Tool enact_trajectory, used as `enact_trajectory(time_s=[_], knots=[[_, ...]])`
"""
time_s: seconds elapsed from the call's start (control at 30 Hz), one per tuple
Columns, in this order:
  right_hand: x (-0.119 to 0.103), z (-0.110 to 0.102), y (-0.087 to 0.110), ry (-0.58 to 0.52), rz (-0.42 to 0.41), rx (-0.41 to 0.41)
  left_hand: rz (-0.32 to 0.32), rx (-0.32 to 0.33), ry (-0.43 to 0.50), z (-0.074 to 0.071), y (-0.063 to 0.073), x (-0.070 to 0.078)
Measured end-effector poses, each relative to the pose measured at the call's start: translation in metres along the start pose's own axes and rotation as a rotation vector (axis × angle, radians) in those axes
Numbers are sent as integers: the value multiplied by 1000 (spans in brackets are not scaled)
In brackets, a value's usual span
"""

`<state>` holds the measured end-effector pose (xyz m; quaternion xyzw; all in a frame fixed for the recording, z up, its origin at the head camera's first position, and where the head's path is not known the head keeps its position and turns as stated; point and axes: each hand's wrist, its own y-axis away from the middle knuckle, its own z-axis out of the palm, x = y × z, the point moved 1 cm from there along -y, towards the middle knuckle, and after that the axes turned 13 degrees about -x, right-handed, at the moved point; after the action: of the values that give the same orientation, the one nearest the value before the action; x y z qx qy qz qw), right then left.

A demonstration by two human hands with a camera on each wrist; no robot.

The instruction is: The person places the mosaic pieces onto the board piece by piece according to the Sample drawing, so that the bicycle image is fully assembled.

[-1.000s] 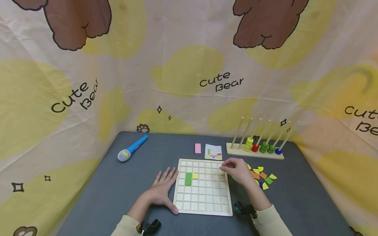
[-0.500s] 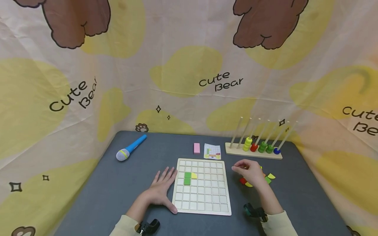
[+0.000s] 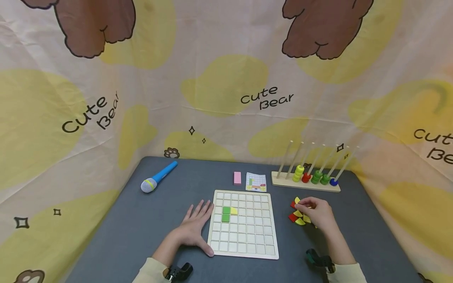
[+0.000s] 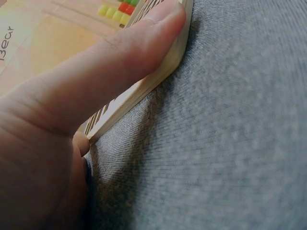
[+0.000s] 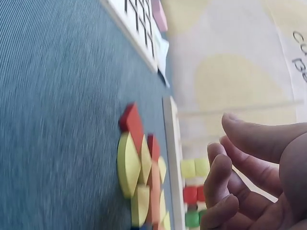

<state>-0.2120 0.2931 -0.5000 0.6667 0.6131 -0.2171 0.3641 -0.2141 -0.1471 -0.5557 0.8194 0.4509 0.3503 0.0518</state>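
In the head view my left hand (image 3: 192, 230) lies with fingers spread along the left edge of a white grid board (image 3: 246, 237). The left wrist view shows its thumb (image 4: 139, 45) on the board's near corner. Two green square tiles (image 3: 225, 218) and a yellow tile (image 3: 234, 211) sit in the upper left cells. My right hand (image 3: 320, 214) hovers over loose tiles right of the board, hiding some. The right wrist view shows its fingers bent and the thumb apart from them, nothing between. Below lie red tiles (image 5: 132, 125) and curved yellow tiles (image 5: 128, 165).
A bead-counting stand (image 3: 306, 184) with upright pegs and coloured rings stands at the back right. Behind the board lie a pink block (image 3: 237, 178) and a printed pattern card (image 3: 256, 182). A blue toy microphone (image 3: 159, 177) lies at the back left.
My right hand has moved rightward from the board's upper right edge to over the loose tiles. The left hand and the tiles on the board stay as they were.
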Motion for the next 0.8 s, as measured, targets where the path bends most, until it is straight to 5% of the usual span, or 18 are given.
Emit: enact_trajectory(time_s=[0.8], knots=[[65, -41, 12, -10, 195, 17, 32, 20, 25, 3, -2, -3]])
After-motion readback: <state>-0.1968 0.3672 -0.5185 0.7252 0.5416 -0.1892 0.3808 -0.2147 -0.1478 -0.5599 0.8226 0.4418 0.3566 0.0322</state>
